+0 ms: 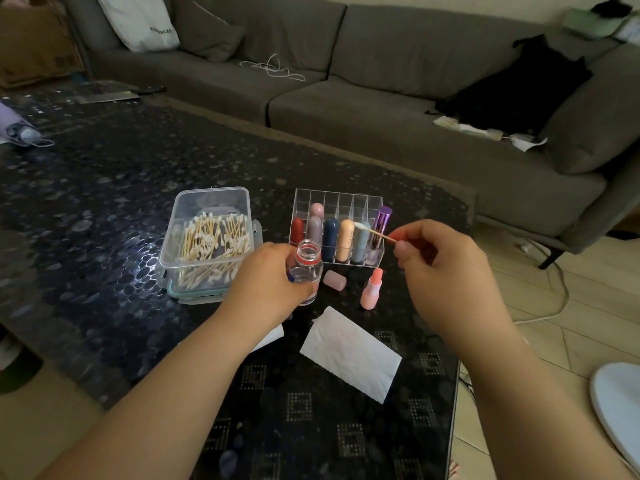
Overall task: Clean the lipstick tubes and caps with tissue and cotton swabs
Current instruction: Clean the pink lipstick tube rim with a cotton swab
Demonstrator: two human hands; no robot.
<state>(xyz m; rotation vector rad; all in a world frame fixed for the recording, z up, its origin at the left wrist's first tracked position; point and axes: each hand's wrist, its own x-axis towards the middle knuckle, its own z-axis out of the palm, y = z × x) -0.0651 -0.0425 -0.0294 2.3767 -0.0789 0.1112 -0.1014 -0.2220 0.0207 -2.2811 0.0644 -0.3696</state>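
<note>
My left hand (268, 282) grips a small clear bottle (307, 268) with an open neck and a red ring, standing on the table. My right hand (440, 268) pinches a cotton swab (372, 231) by its wooden stick, the white tip pointing left above the bottle. An uncapped pink lipstick (371, 289) stands upright between my hands, and its pink cap (335, 280) lies beside the bottle. A folded white tissue (349, 353) lies in front. A clear organizer (337, 202) holds several capped lipsticks.
A clear plastic box (207, 237) full of cotton swabs stands left of the bottle on the dark patterned table (104, 202). Another bit of tissue (268, 337) shows under my left wrist. A grey sofa (381, 98) runs behind the table.
</note>
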